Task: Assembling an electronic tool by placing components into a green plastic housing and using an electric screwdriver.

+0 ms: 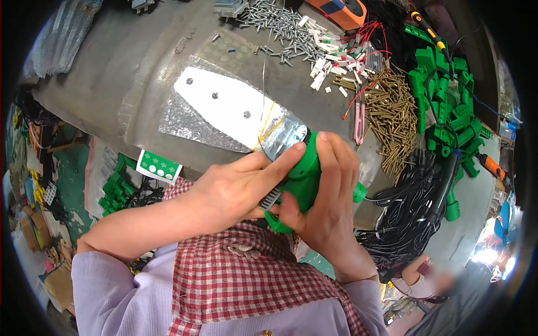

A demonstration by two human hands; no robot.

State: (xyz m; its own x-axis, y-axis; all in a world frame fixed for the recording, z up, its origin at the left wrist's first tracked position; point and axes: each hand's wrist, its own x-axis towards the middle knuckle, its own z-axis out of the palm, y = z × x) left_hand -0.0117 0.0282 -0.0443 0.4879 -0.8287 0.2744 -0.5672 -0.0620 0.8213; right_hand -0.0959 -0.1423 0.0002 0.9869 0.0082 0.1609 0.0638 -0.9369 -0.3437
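A green plastic tool housing point(305, 182) is held between my two hands, just in front of my checked apron. My left hand point(232, 187) grips its left side, with the index finger stretched along the top near the neck. On the right side, my right hand point(333, 210) wraps around it, fingers up and thumb toward me. A grey ribbed part point(270, 199) shows by the left fingers. Beyond the housing's neck sits a shiny silver piece point(286, 137). A white tapered board point(218, 106) with three dark round spots lies on bubble wrap point(185, 126), yellow strands across its near end.
Silver screws point(274, 28), white connectors point(325, 64) and brass screws point(392, 115) lie in heaps. Pink-handled cutters point(359, 123) rest beside them. Green housings point(448, 106) and black cables point(398, 224) fill the right. A green sticker sheet point(159, 166) hangs at the table's near edge.
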